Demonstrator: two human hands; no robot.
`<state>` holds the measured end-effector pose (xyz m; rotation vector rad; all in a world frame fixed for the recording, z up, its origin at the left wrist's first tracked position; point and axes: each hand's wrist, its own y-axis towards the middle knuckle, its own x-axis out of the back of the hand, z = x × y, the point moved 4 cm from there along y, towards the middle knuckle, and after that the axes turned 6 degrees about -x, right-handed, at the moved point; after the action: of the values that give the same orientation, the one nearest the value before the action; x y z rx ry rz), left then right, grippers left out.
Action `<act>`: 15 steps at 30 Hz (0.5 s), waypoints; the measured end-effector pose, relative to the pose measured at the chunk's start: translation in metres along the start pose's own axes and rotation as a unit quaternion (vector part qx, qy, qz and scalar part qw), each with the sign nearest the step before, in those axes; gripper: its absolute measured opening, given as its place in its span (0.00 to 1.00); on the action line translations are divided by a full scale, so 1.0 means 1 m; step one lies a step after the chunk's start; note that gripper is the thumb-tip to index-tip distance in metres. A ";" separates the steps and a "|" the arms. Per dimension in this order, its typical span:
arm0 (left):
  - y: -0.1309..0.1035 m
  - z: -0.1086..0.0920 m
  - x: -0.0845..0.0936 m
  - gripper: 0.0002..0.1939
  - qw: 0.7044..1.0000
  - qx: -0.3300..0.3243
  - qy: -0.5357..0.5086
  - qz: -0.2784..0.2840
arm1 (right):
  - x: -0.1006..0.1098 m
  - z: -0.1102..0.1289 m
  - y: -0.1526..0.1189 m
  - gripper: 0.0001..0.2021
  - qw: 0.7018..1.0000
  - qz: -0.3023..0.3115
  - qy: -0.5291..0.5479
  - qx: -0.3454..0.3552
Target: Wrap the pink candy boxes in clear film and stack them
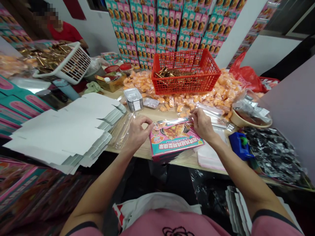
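A pink and teal printed box [176,141] lies near the table's front edge, with clear plastic around it. A shiny plastic strip [172,122], apparently the bag's flap, runs along the box's far edge. At its left end my left hand [140,129] is closed, thumb and forefinger pinched on the plastic. My right hand [201,123] pinches the other end, just beyond the box's far right corner. A stack of clear plastic bags [211,154] lies partly under my right forearm. Wooden sticks in plastic [120,131] lie left of my left hand.
Flat white cartons [66,124] are piled on the left. Foil trays [133,99] stand behind my left hand. A red basket [184,87] sits among orange packets [141,80]. A blue tape dispenser [240,146] and black packets [273,150] lie right. A person [65,31] sits at back left.
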<state>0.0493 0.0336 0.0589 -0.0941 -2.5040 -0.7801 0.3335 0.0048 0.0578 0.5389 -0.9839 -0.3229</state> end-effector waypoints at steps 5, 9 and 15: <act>0.000 0.008 0.001 0.11 0.998 0.061 -0.012 0.014 | -0.002 -0.004 -0.001 0.03 0.999 -0.026 0.036 0.022; -0.002 0.011 0.003 0.09 0.995 0.095 -0.025 -0.004 | -0.002 -0.005 -0.003 0.03 0.998 -0.038 0.041 0.035; -0.002 0.023 -0.002 0.22 0.969 0.199 -0.147 0.019 | -0.001 -0.004 -0.003 0.03 0.998 -0.047 0.029 0.039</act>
<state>0.0404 0.0449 0.0406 -0.1240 -2.8785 -0.2467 0.3359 0.0040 0.0535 0.6637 -0.9198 -0.3523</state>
